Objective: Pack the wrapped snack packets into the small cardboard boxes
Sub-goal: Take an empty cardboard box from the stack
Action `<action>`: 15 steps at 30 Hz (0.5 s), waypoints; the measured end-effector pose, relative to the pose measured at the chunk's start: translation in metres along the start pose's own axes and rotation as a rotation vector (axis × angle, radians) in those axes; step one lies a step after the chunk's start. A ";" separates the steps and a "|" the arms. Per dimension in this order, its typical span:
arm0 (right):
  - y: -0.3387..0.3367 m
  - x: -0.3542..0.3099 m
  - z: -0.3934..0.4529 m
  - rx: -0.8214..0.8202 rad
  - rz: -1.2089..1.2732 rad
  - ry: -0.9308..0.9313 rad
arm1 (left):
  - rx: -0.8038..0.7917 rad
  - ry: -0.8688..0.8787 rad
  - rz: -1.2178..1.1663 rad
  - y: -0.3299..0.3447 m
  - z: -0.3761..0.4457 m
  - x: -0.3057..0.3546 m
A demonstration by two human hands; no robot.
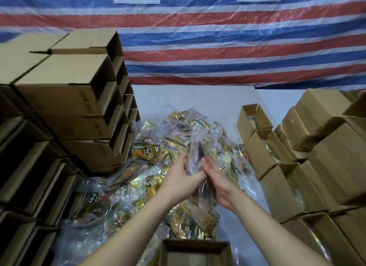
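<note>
A heap of gold and black wrapped snack packets [150, 153] in clear plastic bags covers the middle of the table. Over it, my left hand [181, 178] and my right hand [219, 184] both grip one clear bag of packets [198, 145], held upright between them. Its lower end hangs down between my wrists. An open small cardboard box [195, 250] stands at the near edge, right below my forearms. I cannot see what is in it.
Stacked empty cardboard boxes [79, 99] rise on the left, open ends facing the heap. On the right stand rows of open boxes [265, 147] with packets inside, and closed ones [324, 111] behind. A striped tarp [237, 48] hangs at the back.
</note>
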State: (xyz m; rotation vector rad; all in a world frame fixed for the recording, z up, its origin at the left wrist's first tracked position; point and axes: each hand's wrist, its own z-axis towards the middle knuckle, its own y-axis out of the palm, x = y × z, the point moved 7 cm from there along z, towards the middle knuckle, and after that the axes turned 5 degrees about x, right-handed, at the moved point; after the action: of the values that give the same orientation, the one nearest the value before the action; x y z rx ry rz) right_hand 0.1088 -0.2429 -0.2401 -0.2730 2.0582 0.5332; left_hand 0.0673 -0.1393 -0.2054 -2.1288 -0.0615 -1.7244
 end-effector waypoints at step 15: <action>-0.023 -0.030 -0.026 -0.141 0.213 -0.117 | -0.510 0.116 0.381 -0.024 -0.031 0.001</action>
State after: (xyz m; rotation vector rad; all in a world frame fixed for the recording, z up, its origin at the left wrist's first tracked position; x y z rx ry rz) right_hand 0.1134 -0.2759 -0.2085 -0.1024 1.9496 0.8077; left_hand 0.0314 -0.1276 -0.1930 -2.1705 0.8425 -1.7482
